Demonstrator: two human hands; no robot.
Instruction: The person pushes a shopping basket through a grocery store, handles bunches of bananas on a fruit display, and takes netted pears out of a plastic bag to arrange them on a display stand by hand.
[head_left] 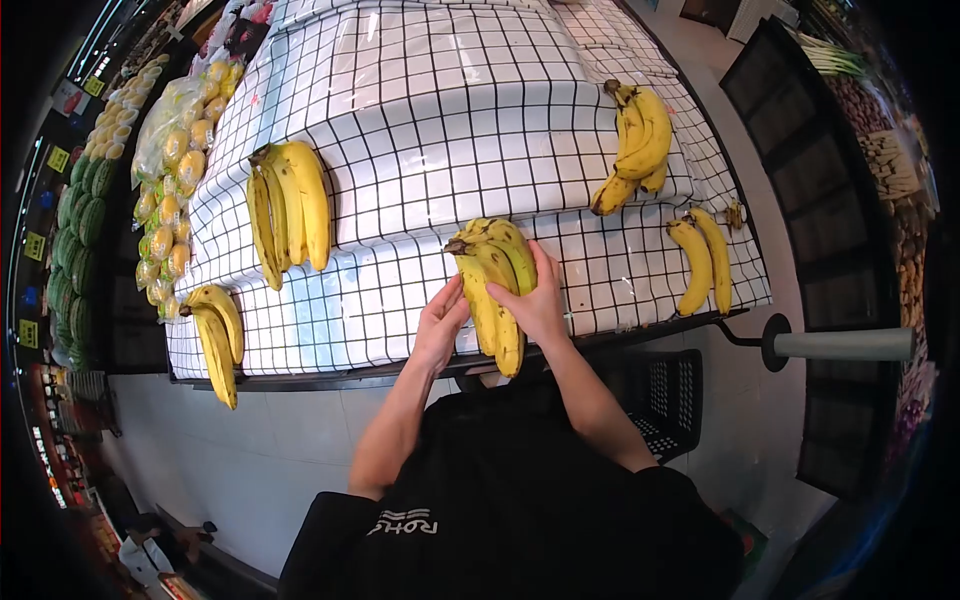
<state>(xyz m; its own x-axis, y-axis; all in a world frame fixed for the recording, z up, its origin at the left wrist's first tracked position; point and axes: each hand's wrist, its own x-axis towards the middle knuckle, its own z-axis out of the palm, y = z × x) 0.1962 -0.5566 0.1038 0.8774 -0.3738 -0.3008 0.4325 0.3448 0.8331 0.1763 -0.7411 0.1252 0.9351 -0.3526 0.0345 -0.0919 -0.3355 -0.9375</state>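
Observation:
Between my two hands is a bunch of bananas [488, 290], yellow with brown marks and some green on its right side, held over the front part of a grid-patterned cloth. My right hand [538, 305] grips the bunch from the right, its thumb across the front and the other fingers behind. On the opposite side, my left hand [440, 325] is curled against the bunch's lower left edge. The stem end points up and to the left, and the banana tips hang toward me. Parts of my fingers are hidden behind the fruit.
The stepped display [400, 150] also carries a tall bunch [290, 205], a small left bunch [215, 335], a back right bunch [640, 140] and a front right pair [703, 262]. Wrapped yellow fruit [170, 200] lines the left. A black crate [660, 410] stands below the front edge.

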